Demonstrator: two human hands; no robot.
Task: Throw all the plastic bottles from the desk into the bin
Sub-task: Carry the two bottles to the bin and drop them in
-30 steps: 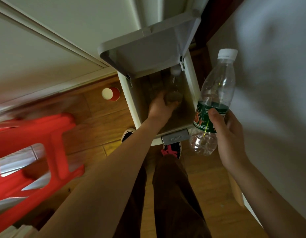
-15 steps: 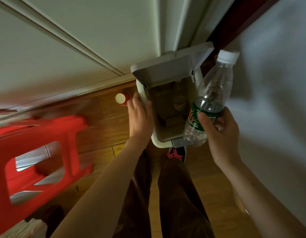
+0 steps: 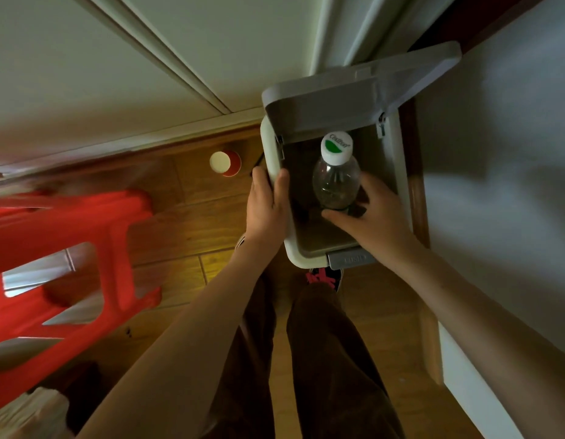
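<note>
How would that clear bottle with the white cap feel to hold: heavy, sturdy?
Probably very light: the bottle looks see-through and empty. Its thin clear wall would likely dent under a squeeze. The right hand holds it upright over the bin with fingertips alone, suggesting little weight.

This is looking like a room in a home. A small white pedal bin [image 3: 398, 172] is standing on a wood-plank floor [image 3: 186, 223] against pale panelled doors [image 3: 148, 58]. Left of the bin, a red paper cup [image 3: 225, 162] and a red plastic stool [image 3: 62, 264] are sitting.

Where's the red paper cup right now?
The red paper cup stands on the wooden floor, left of the bin, just beyond the left hand.
</note>
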